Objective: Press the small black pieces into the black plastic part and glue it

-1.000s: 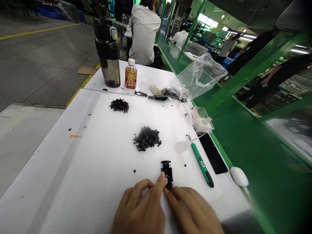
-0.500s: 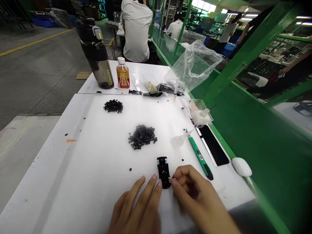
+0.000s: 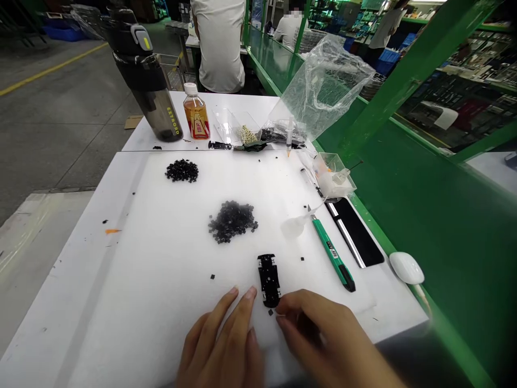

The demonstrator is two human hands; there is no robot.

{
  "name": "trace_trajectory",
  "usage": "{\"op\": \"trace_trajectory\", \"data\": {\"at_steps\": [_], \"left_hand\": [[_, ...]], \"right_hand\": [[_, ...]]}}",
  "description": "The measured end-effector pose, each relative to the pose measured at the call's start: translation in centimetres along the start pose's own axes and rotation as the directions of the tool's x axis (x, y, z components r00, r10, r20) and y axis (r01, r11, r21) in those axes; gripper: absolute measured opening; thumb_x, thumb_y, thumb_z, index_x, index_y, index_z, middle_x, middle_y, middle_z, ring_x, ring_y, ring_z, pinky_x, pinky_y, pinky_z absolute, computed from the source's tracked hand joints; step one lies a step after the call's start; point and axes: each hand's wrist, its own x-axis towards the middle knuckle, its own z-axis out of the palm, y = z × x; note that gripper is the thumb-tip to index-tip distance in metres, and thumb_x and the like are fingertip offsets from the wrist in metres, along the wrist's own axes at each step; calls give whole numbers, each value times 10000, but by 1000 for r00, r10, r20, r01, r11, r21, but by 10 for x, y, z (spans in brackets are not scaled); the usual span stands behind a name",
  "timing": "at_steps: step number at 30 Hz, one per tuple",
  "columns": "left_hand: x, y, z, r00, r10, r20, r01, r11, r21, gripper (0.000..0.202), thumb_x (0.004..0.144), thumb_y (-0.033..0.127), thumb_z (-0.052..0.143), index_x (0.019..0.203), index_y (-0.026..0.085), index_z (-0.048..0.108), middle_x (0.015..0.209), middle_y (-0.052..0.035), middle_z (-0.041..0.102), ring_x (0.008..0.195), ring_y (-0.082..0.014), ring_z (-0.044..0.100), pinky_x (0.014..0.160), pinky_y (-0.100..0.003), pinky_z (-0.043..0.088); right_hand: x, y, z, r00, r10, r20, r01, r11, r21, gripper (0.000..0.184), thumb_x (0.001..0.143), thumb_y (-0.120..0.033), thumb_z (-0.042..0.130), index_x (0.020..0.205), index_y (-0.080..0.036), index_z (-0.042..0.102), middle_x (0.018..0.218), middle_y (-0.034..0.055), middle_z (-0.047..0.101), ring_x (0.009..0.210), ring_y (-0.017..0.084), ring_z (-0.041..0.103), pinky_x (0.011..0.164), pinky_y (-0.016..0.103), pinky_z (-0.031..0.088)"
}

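Left hand [image 3: 226, 345] lay flat and empty. Right hand [image 3: 323, 337] was curled beside a tiny black chip [image 3: 270, 311], grip unclear, under the black bracket [image 3: 269, 277]. The foam mat [image 3: 161, 258] was open leftward.

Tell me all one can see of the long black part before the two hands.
The black part is narrow and flat, seemingly plastic, with rounded ends and small holes. It lies flat on the white mat, pointing away from the person. The left hand and right hand are beside its near end; contact is unclear.

Green tool [image 3: 333, 254] beside black phone [image 3: 356, 233]; white mouse [image 3: 406, 268] near.
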Motion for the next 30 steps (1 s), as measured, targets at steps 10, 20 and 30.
{"op": "trace_trajectory", "data": {"at_steps": [10, 20, 30], "left_hand": [[3, -2, 2, 999, 36, -22, -36, 999, -5, 328, 893, 10, 566, 1209, 57, 640, 1150, -75, 746, 1140, -205, 633, 905, -358, 471], [-2, -2, 3, 997, 30, -64, -33, 999, -41, 332, 887, 12, 558, 1207, 50, 640, 1153, -78, 744, 1157, -204, 624, 911, -364, 466], [0, 1, -1, 1000, -1, -28, -1, 998, -63, 351, 886, 8, 557, 1228, 48, 624, 1189, -81, 731, 1183, -216, 616, 915, -375, 470]], "right_hand": [[2, 10, 20, 951, -306, -43, 265, 878, -399, 309, 1160, -274, 225, 1056, -219, 510, 880, -20, 531, 672, 176, 539, 537, 292, 353], [6, 7, 26, 935, -354, -14, 311, 841, -442, 401, 1194, -333, 170, 1110, -199, 538, 920, -7, 547, 700, 162, 551, 557, 293, 379], [-4, 6, 26, 944, -323, -70, 238, 811, -534, 400, 1187, -285, 199, 948, -197, 508, 767, -12, 492, 570, 168, 524, 485, 286, 382]]}}
